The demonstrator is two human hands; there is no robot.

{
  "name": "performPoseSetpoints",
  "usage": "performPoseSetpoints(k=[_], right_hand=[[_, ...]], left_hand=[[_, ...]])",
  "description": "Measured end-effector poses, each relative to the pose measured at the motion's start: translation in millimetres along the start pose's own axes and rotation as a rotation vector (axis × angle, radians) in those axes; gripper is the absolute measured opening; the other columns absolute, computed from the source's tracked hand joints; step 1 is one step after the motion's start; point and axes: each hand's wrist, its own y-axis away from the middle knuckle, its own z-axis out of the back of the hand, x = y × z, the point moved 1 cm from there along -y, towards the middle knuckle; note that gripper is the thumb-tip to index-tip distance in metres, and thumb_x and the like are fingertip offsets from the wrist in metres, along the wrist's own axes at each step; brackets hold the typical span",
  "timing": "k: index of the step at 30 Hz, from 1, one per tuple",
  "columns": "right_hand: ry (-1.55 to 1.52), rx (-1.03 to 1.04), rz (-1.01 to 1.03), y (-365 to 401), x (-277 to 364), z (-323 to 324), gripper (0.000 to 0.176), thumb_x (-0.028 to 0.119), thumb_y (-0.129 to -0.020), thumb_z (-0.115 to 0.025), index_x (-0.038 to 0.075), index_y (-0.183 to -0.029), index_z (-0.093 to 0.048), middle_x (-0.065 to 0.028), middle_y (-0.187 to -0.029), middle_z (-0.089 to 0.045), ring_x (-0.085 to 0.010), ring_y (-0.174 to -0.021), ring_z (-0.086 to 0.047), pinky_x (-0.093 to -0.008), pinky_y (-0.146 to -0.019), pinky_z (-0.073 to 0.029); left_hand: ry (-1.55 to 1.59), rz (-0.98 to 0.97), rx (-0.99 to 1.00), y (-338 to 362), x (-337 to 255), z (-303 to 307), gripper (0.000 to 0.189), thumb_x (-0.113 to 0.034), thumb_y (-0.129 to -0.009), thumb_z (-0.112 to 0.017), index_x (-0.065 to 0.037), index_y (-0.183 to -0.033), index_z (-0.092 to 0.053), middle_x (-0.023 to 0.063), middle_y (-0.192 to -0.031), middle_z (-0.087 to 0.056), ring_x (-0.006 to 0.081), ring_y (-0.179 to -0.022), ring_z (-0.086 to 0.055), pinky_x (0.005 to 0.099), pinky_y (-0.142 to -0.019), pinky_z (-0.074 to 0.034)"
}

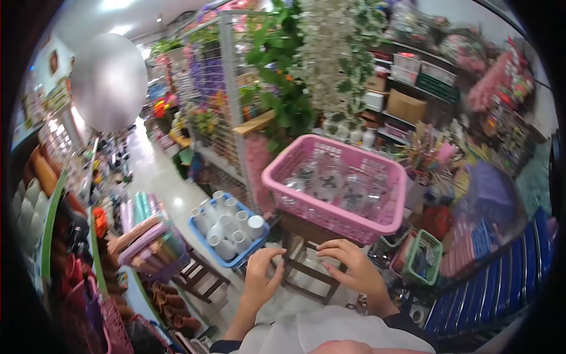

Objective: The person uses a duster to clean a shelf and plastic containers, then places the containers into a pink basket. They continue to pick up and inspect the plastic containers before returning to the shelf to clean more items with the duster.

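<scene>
Both of my hands are raised in front of me, apart, with nothing in them. My left hand [262, 275] has its fingers apart and curved inward, close to the blue basket [231, 261] of white vases [226, 227]. My right hand [352, 266], its fingers also parted and bent, is just below the near side of a pink plastic basket [330, 213]. Clear glass or plastic vessels [328, 182] stand inside that pink basket, which rests on a wooden stool [306, 251]. Neither hand appears to touch a basket.
Left, shelves hold terracotta pots [172, 307], near a basket of wrapped rolls [154, 251]. Right are a green basket [424, 258] and blue slatted furniture [489, 280]. Ahead stands a wire mesh rack [227, 100] beside hanging greenery [277, 71]. A tiled aisle [138, 162] runs back left.
</scene>
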Motion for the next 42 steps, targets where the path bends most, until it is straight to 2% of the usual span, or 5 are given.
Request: performPoseSetpoints(k=[14,24,30,36,42], right_hand=[[0.522,-0.219,-0.171,-34.5,-76.3,112.9,0.026,0.022,-0.083,-0.064,0.007,-0.103,-0.061,-0.0107,-0.106,-0.059,-0.0299,-0.101,-0.056,-0.0384,-0.086,-0.045],[0.838,0.486,-0.552,-107.8,-261.1,111.5,0.051,0.029,-0.069,-0.069,0.009,-0.114,-0.056,-0.0101,-0.111,-0.063,-0.029,-0.106,-0.058,-0.0684,-0.091,-0.03],[0.871,0.563,-0.529,-107.6,-271.5,104.8,0.045,0.028,-0.067,-0.068,0.012,-0.108,-0.061,-0.0091,-0.1,-0.067,-0.0285,-0.099,-0.062,-0.0671,-0.09,-0.028],[0.862,0.457,-0.473,-105.7,-240.3,121.5,0.058,0.035,-0.063,-0.07,0.013,-0.115,-0.059,-0.0093,-0.1,-0.066,-0.028,-0.099,-0.061,-0.0553,-0.087,-0.035],[0.726,-0.202,-0.043,-88.2,-138.3,135.4,0.045,0.017,-0.066,-0.07,0.01,-0.109,-0.06,-0.0096,-0.109,-0.059,-0.0289,-0.104,-0.057,-0.0431,-0.089,-0.041]], left_hand=[[-0.016,-0.664,0.546,-205.2,-11.6,-98.5,0.031,-0.016,-0.08,-0.064,-0.006,-0.107,-0.056,0.0152,-0.105,-0.06,0.0338,-0.103,-0.055,0.0414,-0.087,-0.043],[-0.401,-0.655,0.971,-305.9,76.0,-251.5,0.066,-0.041,-0.067,-0.074,-0.008,-0.12,-0.051,0.0171,-0.118,-0.056,0.0329,-0.113,-0.052,0.0503,-0.093,-0.04],[-0.483,-0.692,1.192,-302.2,73.3,-281.6,0.062,-0.041,-0.064,-0.074,-0.014,-0.117,-0.059,0.0099,-0.111,-0.063,0.0295,-0.108,-0.057,0.0537,-0.091,-0.035],[-0.455,-0.695,1.011,-303.7,54.7,-250.3,0.053,-0.033,-0.066,-0.073,-0.013,-0.114,-0.061,0.0088,-0.105,-0.066,0.0278,-0.103,-0.06,0.0496,-0.09,-0.035],[-0.012,-0.694,0.601,-276.4,-3.9,-153.7,0.048,-0.022,-0.071,-0.072,-0.01,-0.116,-0.06,0.0081,-0.109,-0.065,0.0275,-0.104,-0.059,0.0424,-0.093,-0.04]])
